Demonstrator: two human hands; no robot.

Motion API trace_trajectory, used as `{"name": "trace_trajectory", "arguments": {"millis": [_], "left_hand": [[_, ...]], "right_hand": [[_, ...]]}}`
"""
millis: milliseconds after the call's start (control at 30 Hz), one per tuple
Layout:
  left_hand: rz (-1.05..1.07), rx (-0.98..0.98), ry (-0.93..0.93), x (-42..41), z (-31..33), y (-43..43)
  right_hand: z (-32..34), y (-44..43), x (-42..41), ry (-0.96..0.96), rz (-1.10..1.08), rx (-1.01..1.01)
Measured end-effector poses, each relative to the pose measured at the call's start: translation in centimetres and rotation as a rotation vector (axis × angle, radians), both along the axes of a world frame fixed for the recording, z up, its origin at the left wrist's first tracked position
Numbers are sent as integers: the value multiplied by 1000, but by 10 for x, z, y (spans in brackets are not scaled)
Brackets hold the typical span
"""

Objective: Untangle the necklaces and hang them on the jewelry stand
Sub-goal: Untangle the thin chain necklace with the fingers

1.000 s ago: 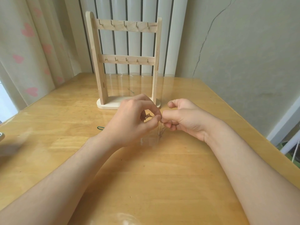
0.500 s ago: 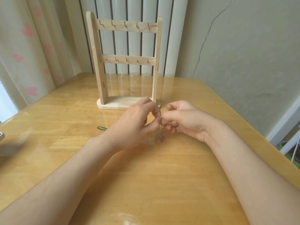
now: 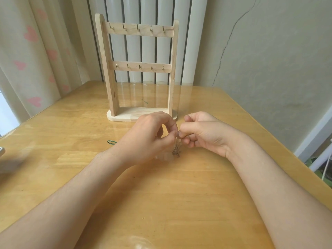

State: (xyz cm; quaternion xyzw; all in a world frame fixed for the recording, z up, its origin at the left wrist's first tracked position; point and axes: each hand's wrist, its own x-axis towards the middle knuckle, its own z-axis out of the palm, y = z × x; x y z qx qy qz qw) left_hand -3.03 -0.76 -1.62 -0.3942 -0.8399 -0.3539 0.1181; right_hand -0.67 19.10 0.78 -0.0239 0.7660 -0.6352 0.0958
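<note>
Left-hand forefinger has closed down toward the thumb over the last second. The chain section that showed inside that hand's arch has left the gap, and the bundle now hangs below the pinch. Both hands otherwise hold the same station.

**Hand state**
- Left hand (image 3: 152, 135): thumb and forefinger pinch the necklaces (image 3: 177, 147); the other fingers are curled loosely behind.
- Right hand (image 3: 203, 132): thumb and forefinger pinch the same bundle from the 3 o'clock side; the remaining fingers are folded into the palm.
- The two pinches nearly meet, with the chains clamped between them.

**Location of the work item**
The necklaces hang as one short clumped strand from the pinch toward 6 o'clock. The lower end is at or just above the table (image 3: 161, 203) (contact cannot be confirmed). Single chains cannot be told apart.

**Task status (judged)**
- Untangling appears to be in progress, since the bundle reads as one clump with no chain freed.
- Hanging has not begun. The jewelry stand (image 3: 136, 114) is at 12 o'clock, just beyond the hands. The upper hooks (image 3: 138, 27) and lower hooks (image 3: 140, 67) are all bare.
- Remaining work: separate each chain, then hang each on a hook.

**Other items**
A green loop (image 3: 111, 142) lies on the table at 9 o'clock, just beside the left wrist.
</note>
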Motion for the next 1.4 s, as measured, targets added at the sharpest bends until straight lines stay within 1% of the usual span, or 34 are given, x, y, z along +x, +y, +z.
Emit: {"name": "trace_trajectory", "arguments": {"millis": [167,267,433,567,733,933,1033,1100,1167,1267,1400], "left_hand": [[-2,8,42,-1,-1,-1],[-20,-18,75,-1,-1,-2],[-30,-28,90,-3,-1,-2],[-12,-19,77,-1,0,-2],[36,-11,-4,3,-2,3],[-14,-99,57,3,-2,0],[-43,-131,50,6,-1,1],[-44,-130,-4,7,2,1],[-24,-85,-136,7,4,0],[9,61,-379,4,6,-4],[20,206,-514,4,9,-5]], "right_hand": [[-1,0,2,-8,-23,37],[-1,-2,1,-21,-44,52],[-3,-1,-1,-37,-84,78],[-5,-1,-2,-26,-88,103],[-6,-4,0,8,-84,215],[-7,-5,0,22,-57,259],[-5,-4,1,38,-37,272],[-3,-3,3,78,-6,285],[-1,-4,4,142,25,288],[-2,-6,4,256,33,253],[-2,-7,4,397,-34,213]]}}
